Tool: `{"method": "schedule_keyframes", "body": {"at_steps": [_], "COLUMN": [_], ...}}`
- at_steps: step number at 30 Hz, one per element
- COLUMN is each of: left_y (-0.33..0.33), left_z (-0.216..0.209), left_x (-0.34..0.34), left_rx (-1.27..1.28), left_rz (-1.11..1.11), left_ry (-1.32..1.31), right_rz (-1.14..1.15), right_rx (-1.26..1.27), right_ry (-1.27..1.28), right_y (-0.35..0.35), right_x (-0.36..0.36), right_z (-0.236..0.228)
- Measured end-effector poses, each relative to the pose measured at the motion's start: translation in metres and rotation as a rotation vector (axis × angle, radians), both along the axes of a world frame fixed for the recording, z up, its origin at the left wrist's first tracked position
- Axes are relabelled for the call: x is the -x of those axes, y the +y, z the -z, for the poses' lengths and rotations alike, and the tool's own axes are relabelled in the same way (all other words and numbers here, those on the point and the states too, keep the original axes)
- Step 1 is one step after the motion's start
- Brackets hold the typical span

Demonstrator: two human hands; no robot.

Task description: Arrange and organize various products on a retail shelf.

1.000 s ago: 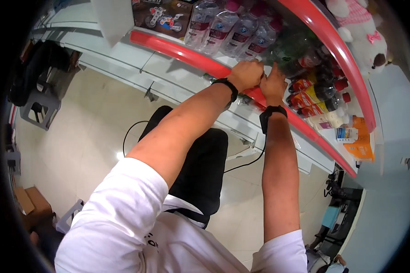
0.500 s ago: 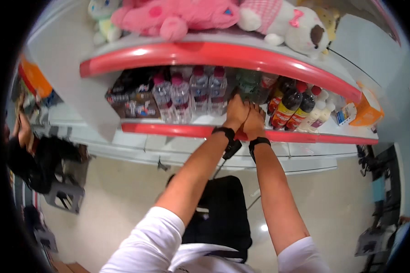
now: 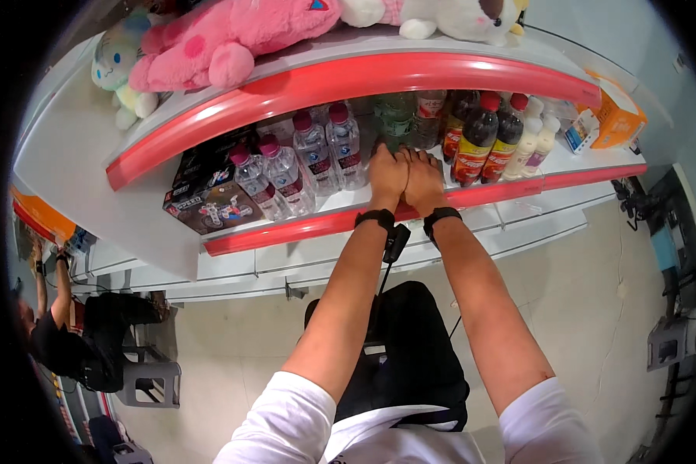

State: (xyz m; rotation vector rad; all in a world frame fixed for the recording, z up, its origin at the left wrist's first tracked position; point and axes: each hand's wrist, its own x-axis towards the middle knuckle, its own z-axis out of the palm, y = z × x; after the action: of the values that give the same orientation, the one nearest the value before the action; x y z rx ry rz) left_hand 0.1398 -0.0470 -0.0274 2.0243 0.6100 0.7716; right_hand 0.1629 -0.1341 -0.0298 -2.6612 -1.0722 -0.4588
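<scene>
My left hand [image 3: 388, 177] and my right hand [image 3: 424, 181] lie side by side on the lower shelf, touching each other. Their fingers point to the back, stretched out, and neither hand is gripping anything I can see. Just beyond the fingertips stand a green-tinted bottle [image 3: 395, 116] and a clear bottle with a red-and-white label [image 3: 430, 116]. My hands cover the green bottle's base, so contact there is unclear. Clear water bottles with dark pink caps [image 3: 346, 148] stand left of my hands. Dark cola bottles with red caps [image 3: 474, 143] are to the right.
A red-edged upper shelf [image 3: 348, 76] with plush toys [image 3: 232, 35] overhangs my hands. Dark boxes [image 3: 213, 203] fill the lower left end. White bottles [image 3: 527, 147] and an orange box [image 3: 620, 116] stand at the right. Another person [image 3: 62, 336] sits on the far left by a grey stool [image 3: 151, 383].
The view has turned and shifted, so the shelf looks tilted and the toys sit further left. My hands stay together before the green bottle, with the fingers lying a little flatter.
</scene>
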Motion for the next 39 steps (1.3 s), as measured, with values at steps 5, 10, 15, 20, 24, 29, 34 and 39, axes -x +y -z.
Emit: {"method": "schedule_keyframes", "body": {"at_steps": [5,10,15,20,24,29,34,39], "left_y": [-0.003,-0.007,-0.005,-0.012,-0.005,-0.013,-0.014,-0.024], "left_z": [0.004,-0.003,-0.007,-0.008,-0.002,0.002,0.004,-0.006], "left_x": [-0.002,0.003,0.006,0.007,0.008,0.008,0.012,0.021], "left_rx": [-0.098,-0.078,-0.087,-0.110,-0.164,-0.168,-0.159,-0.188], "left_rz": [-0.045,-0.020,-0.065,-0.088,-0.075,-0.098,-0.098,-0.056], "left_ry": [-0.124,-0.021,0.034,0.057,0.053,0.009,-0.059,-0.117], "right_rz": [0.021,0.029,-0.023,-0.023,-0.063,-0.104,-0.137,-0.131], "right_rx": [0.025,0.053,-0.044,-0.071,-0.085,-0.143,-0.209,-0.148], "right_ry": [-0.003,-0.019,-0.026,-0.026,-0.103,-0.139,-0.272,-0.158], "right_y": [-0.002,-0.002,-0.002,-0.008,-0.006,-0.012,-0.009,-0.013], "right_x": [0.003,-0.008,-0.006,-0.003,-0.003,-0.005,-0.010,-0.006], "right_z": [-0.006,0.007,0.007,0.007,0.013,0.018,0.030,0.021]}}
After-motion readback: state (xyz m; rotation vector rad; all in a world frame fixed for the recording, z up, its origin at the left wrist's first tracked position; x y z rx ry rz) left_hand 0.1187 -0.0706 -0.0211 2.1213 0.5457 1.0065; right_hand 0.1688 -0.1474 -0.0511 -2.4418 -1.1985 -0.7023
